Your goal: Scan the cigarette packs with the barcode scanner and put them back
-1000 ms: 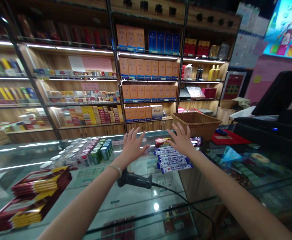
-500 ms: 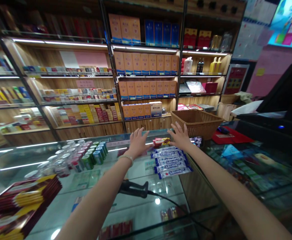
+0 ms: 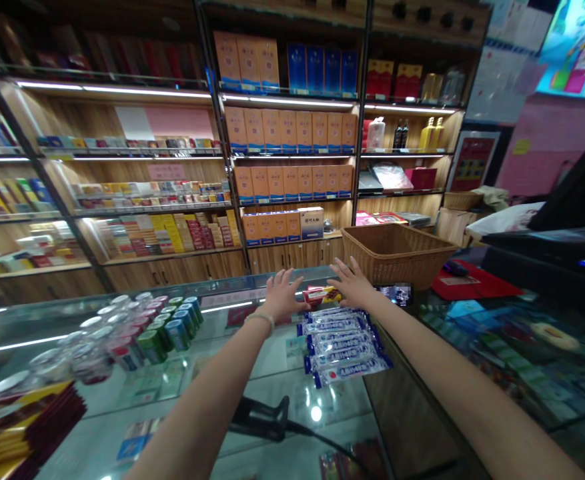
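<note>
Both my arms reach forward over a glass counter (image 3: 252, 393). My left hand (image 3: 282, 297) is open with fingers spread, just left of a small red and yellow packet (image 3: 325, 294) lying on the glass. My right hand (image 3: 352, 283) is open too, fingers stretched out, hovering just right of and above that packet. Neither hand holds anything. Directly in front of the hands, closer to me, lies a row of several blue and white wrapped packs (image 3: 342, 340).
A wicker basket (image 3: 397, 250) stands right of my right hand, a phone (image 3: 397, 293) beside it. Small round tins (image 3: 142, 327) cluster at left. A barcode scanner (image 3: 262, 420) with a cable lies under my left arm. Stocked shelves (image 3: 292, 180) fill the back wall.
Both hands have moved forward and lower, closing in on the red and yellow packet from either side. The view has shifted forward over the counter.
</note>
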`<state>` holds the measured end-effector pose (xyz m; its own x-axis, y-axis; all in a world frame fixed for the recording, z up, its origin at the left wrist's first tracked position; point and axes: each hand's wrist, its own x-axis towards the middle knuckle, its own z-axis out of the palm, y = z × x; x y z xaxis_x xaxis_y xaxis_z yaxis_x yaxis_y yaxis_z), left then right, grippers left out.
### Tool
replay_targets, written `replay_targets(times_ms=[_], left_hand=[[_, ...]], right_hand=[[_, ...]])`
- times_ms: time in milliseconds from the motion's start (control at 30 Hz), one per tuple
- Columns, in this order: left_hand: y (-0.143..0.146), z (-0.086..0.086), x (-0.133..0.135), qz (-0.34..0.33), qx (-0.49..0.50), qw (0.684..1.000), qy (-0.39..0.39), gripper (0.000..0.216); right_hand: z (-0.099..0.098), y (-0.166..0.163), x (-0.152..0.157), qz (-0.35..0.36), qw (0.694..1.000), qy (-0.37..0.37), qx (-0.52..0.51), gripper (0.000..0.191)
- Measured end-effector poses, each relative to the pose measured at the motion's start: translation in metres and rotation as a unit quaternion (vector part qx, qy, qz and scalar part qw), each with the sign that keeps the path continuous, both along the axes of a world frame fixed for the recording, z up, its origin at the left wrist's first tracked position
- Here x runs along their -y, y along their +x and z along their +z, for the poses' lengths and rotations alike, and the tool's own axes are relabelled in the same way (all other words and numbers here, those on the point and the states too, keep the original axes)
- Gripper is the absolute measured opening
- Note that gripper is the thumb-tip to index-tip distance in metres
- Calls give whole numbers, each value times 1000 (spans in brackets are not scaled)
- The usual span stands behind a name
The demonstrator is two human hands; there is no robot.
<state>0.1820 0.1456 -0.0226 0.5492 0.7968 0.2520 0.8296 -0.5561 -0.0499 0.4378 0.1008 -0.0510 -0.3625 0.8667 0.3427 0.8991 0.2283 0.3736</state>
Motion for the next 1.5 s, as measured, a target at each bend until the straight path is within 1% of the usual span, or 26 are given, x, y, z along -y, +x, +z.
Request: replay_targets(times_ms=[167, 300, 367, 467, 533, 700, 767, 867, 1033, 1167, 1233, 1367, 1500], left_hand=[[5, -8, -14, 1, -22, 999, -28, 90], [9, -11, -22, -7, -40, 998, -51, 88], [11, -12, -26, -9, -45, 997, -60, 87], [12, -12, -29, -11, -48, 996, -68, 85], [13, -12, -30, -13, -51, 996, -72, 80], [13, -11, -29, -14, -55, 995, -77, 68], [14, -11, -27, -12, -53, 996, -74, 67], [14, -11, -24, -8, -46, 997, -59, 68], [14, -12, -16, -13, -33, 999, -11, 67], [10, -7, -7, -11, -13, 999, 37, 64], [6, -2, -2, -11, -3, 998, 57, 63], [-8, 7, 8, -11, 16, 995, 94, 64], [-27, 11, 16, -14, 43, 988, 151, 65]], right_hand=[[5, -3, -17, -12, 998, -56, 17, 82], [4, -3, -28, -26, 994, -96, 45, 75], [2, -2, -34, -26, 994, -101, 44, 72], [-1, 0, -45, -25, 993, -112, 29, 76], [-2, 1, -51, -29, 991, -130, 20, 77], [4, -2, -54, -47, 985, -166, 21, 61], [6, -4, -50, -48, 985, -163, 34, 60], [7, -5, -43, -36, 989, -133, 43, 62], [3, -4, -28, -16, 999, -39, 27, 60], [4, -7, -14, -18, 1000, -3, 14, 57], [7, -9, -7, -21, 1000, 22, 5, 56], [12, -18, 5, -6, 994, 108, -14, 53], [17, -32, 15, 6, 986, 166, -27, 58]])
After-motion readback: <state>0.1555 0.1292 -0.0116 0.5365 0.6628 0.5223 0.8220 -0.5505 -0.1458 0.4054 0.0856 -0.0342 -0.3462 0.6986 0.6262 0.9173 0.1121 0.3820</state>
